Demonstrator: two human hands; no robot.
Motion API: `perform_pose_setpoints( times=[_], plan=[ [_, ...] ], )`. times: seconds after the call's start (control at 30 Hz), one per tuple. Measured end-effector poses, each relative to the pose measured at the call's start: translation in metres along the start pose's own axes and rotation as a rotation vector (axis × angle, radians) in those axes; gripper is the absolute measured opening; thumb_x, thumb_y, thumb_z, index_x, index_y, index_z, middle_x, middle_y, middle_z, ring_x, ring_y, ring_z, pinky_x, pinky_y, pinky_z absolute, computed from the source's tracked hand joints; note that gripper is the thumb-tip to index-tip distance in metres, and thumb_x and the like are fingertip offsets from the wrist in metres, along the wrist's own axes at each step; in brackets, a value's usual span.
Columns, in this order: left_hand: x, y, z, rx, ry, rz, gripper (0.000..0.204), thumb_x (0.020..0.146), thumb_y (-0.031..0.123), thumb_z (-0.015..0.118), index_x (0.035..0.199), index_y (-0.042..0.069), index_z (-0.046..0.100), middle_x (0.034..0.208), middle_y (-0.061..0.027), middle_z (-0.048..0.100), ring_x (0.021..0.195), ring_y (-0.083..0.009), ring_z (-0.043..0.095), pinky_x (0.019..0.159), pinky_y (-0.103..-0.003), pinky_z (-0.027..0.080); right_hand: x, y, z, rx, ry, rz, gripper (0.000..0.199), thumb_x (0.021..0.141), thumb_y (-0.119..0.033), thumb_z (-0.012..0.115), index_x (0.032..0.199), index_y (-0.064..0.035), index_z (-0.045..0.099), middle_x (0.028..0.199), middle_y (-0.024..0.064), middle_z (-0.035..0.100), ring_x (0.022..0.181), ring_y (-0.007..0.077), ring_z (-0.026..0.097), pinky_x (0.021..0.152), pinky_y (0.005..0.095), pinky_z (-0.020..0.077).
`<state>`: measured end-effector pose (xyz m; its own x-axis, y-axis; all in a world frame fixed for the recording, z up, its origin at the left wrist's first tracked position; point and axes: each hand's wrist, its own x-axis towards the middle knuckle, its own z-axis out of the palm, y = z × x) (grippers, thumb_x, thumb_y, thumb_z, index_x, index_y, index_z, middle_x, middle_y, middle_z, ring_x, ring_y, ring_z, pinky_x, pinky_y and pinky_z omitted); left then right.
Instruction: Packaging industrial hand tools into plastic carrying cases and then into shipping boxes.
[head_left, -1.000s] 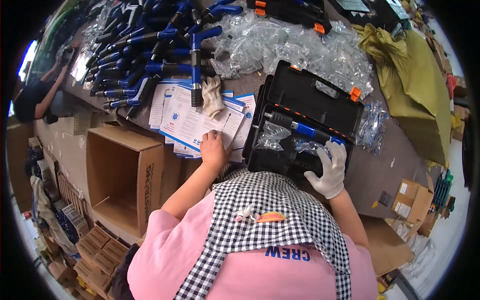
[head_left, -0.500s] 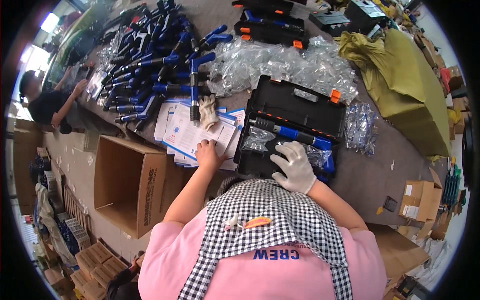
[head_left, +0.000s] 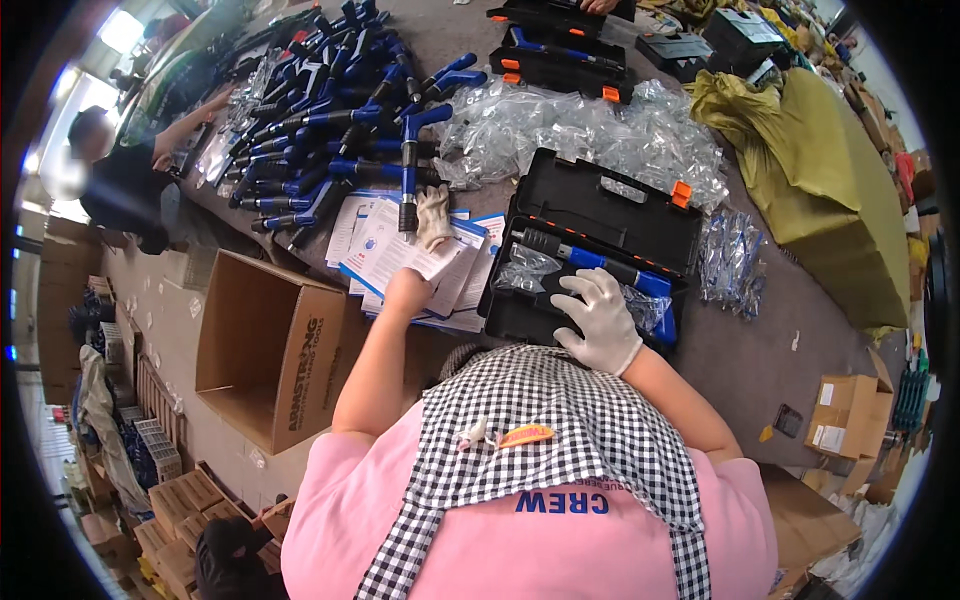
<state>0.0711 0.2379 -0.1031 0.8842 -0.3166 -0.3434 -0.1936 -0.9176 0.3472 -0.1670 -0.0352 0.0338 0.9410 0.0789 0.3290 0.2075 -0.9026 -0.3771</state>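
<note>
My bare left hand (head_left: 408,293) is closed at the lower edge of a pile of printed sheets (head_left: 375,245), pinching a sheet; its fingertips are partly hidden. My right hand (head_left: 600,322), in a whitish glove, lies with fingers apart over the near side of an open black tool case (head_left: 612,222) and grips nothing. Inside the case sit a blue and black pistol-handled tool (head_left: 607,270) and a clear bag of small parts (head_left: 524,268); another bag is partly behind my gloved fingers. An empty work glove (head_left: 433,217) rests on the sheets, beside another blue-black tool (head_left: 409,165).
Many similar tools (head_left: 330,110) are heaped at the far left. Clear plastic bags (head_left: 590,130) lie behind the case, more packets (head_left: 731,262) to its right. An empty carton (head_left: 255,350) stands at left. Beyond are another black case (head_left: 565,65) and a co-worker's hand (head_left: 600,5).
My left hand has gone from fingers spread on the sheets to closed at their edge. My right hand stays over the case. A co-worker's hand has appeared at the far case.
</note>
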Motion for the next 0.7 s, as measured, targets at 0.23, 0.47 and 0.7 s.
perform_pose_setpoints(
  times=[0.23, 0.47, 0.7],
  plan=[
    [-0.053, 0.109, -0.097, -0.161, 0.170, 0.351, 0.026, 0.088, 0.024, 0.060, 0.081, -0.001, 0.067, 0.076, -0.0240, 0.065, 0.076, -0.0417, 0.065, 0.067, -0.049, 0.050, 0.043, -0.020, 0.000, 0.856, -0.037, 0.564, 0.043, 0.087, -0.036, 0.067, 0.107, 0.0024, 0.062, 0.104, 0.0181, 0.068, 0.091, 0.0296, 0.068, 0.079, 0.0355, 0.0525],
    [-0.084, 0.239, -0.062, -0.168, -0.127, 0.908, 0.021, 0.088, 0.023, 0.062, 0.095, 0.004, 0.068, 0.079, -0.0228, 0.067, 0.074, -0.0420, 0.065, 0.067, -0.047, 0.051, 0.054, 0.047, -0.009, 1.295, 0.136, 1.250, 0.030, 0.089, -0.025, 0.061, 0.094, 0.0042, 0.066, 0.085, 0.0140, 0.068, 0.071, 0.0260, 0.068, 0.063, 0.0412, 0.0578],
    [-0.040, 0.278, -0.058, -0.294, -0.377, 0.892, 0.055, 0.092, 0.048, 0.060, 0.120, 0.002, 0.063, 0.114, -0.0245, 0.066, 0.107, -0.0402, 0.062, 0.093, -0.044, 0.048, -0.008, 0.172, -0.043, 0.945, -0.052, 1.481, 0.035, 0.087, -0.027, 0.066, 0.111, -0.0016, 0.064, 0.100, 0.0139, 0.069, 0.084, 0.0288, 0.065, 0.074, 0.0447, 0.0536]
  ],
)
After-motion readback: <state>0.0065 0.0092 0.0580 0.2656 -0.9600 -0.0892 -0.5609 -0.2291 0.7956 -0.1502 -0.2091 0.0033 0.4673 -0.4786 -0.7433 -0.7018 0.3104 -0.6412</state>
